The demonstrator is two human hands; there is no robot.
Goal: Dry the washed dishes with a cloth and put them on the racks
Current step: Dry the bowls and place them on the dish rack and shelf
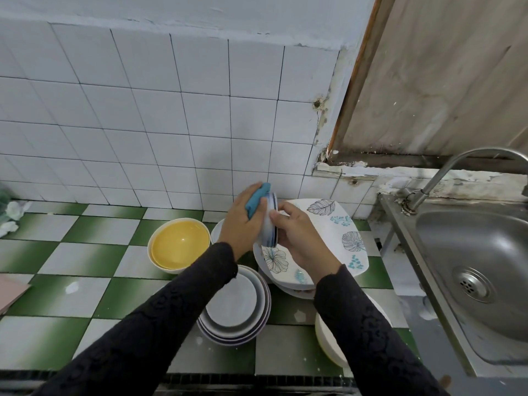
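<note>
— Where are you standing?
— At a green-and-white checked worktop (pixel 71 292) under a white tiled wall (pixel 143 110), with a yellow bowl (pixel 179 247) on the left.
— Your hands?
— My left hand (pixel 241 224) clutches the blue cloth (pixel 257 200) against a small dish (pixel 270 221). My right hand (pixel 297 238) grips its rim, above the leaf-patterned plates (pixel 328 221). The steel sink (pixel 471 252) is on the right.

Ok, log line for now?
phase: drying | left hand: holds blue cloth to blue-rimmed dish | right hand: grips dish on edge

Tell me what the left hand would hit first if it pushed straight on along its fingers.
Most likely the white tiled wall behind the counter: the left hand, holding a blue cloth against the blue-rimmed dish, points up and away. Depth is unclear.
</note>
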